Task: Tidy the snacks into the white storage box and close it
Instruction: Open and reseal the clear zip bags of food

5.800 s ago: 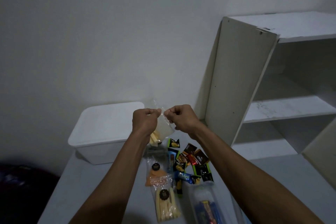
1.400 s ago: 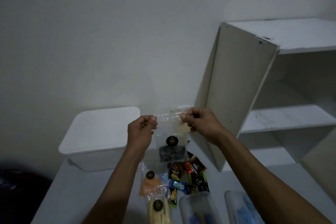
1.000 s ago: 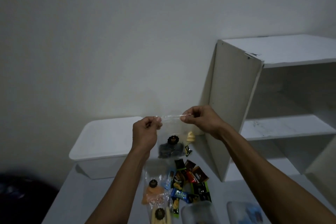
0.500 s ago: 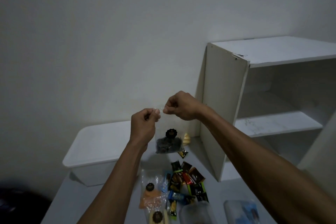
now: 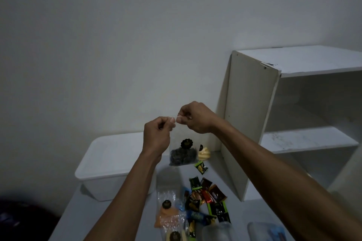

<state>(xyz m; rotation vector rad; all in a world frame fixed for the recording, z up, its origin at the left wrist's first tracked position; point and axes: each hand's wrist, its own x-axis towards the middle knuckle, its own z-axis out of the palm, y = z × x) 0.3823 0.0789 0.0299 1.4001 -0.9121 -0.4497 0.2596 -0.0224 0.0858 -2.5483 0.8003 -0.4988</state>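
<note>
Fingers point(image 5: 172, 121) of both hands pinched on clear snack bag point(image 5: 183, 155) top; bag hangs below.

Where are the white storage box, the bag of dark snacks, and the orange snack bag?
white storage box point(image 5: 117, 154), head view, closed lid.
bag of dark snacks point(image 5: 183, 155), head view, dark contents.
orange snack bag point(image 5: 166, 216), head view, orange contents.

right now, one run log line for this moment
step: sealing snack bag | both hands pinch clear bag top, left hand, right hand | white box lid on
</note>
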